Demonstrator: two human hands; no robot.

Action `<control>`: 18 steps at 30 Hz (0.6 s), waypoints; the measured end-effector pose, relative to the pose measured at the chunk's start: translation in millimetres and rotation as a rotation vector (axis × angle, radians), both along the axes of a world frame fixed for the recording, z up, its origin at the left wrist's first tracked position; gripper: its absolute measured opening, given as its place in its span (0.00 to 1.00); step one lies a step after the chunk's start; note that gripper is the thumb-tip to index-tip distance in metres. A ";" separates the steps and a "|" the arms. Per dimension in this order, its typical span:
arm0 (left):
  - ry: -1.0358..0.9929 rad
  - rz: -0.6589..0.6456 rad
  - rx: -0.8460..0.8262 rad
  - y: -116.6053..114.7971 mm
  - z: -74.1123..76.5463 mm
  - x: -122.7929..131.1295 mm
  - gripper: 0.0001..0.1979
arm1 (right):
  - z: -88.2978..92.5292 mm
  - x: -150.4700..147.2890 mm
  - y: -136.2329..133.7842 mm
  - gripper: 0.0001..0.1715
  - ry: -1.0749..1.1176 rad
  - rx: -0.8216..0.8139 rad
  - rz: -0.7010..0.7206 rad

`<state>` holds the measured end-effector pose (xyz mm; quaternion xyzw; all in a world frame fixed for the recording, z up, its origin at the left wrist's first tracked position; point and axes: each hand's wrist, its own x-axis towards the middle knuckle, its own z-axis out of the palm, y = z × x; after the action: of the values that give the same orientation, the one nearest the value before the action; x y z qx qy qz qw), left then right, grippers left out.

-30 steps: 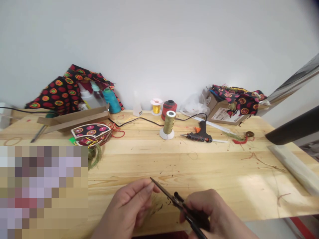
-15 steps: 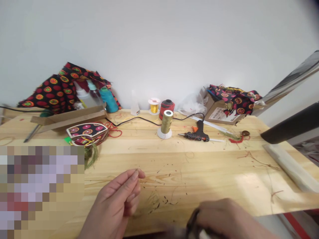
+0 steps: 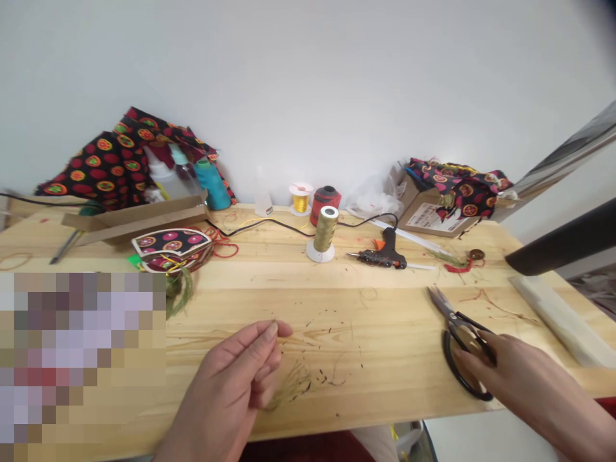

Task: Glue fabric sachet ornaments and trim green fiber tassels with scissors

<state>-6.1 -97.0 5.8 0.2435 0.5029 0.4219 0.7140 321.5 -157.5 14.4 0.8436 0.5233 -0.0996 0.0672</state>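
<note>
Low in the middle of the head view, my left hand (image 3: 235, 378) is closed in a pinch, thumb tip against the index finger. Olive-green threads (image 3: 291, 385) fan out from beneath its fingers over the wooden table (image 3: 385, 321); the part inside the grip is hidden. At the right, my right hand (image 3: 514, 366) has its fingers at the handles of black-handled scissors (image 3: 451, 316). Their blades point away and to the left, at the table surface. Dark snippets (image 3: 321, 374) lie scattered near my left hand.
Behind stand an olive thread cone (image 3: 327, 230), a red spool (image 3: 326, 206) and a yellow spool (image 3: 301, 203). A black glue gun (image 3: 385, 255) lies right of them. Patterned fabric pieces (image 3: 173, 247) sit at left, a cardboard box (image 3: 428, 208) at back right. Pixelation covers the lower left.
My right hand has moved right and away from the front edge, bringing the scissors onto the right part of the table. My left hand stays pinched, slightly further right in view.
</note>
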 end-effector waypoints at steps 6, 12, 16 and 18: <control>-0.010 -0.081 -0.011 -1.9 0.9 1.8 0.12 | 4.2 -37.6 14.3 0.22 0.056 0.538 0.120; -0.099 -0.111 -0.074 -3.1 5.4 2.9 0.24 | 10.0 -132.5 41.4 0.18 0.979 0.630 0.414; -0.156 -0.106 -0.134 -3.9 9.2 0.8 0.33 | 5.5 -166.0 47.9 0.06 1.163 0.690 0.344; -0.140 -0.089 -0.132 -4.1 10.2 0.6 0.35 | 1.8 -174.3 46.7 0.03 1.166 0.720 0.270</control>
<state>-5.5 -101.1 16.0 0.1879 0.4670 0.3717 0.7800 147.3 -110.8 16.2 0.5498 0.5748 -0.3473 -0.4966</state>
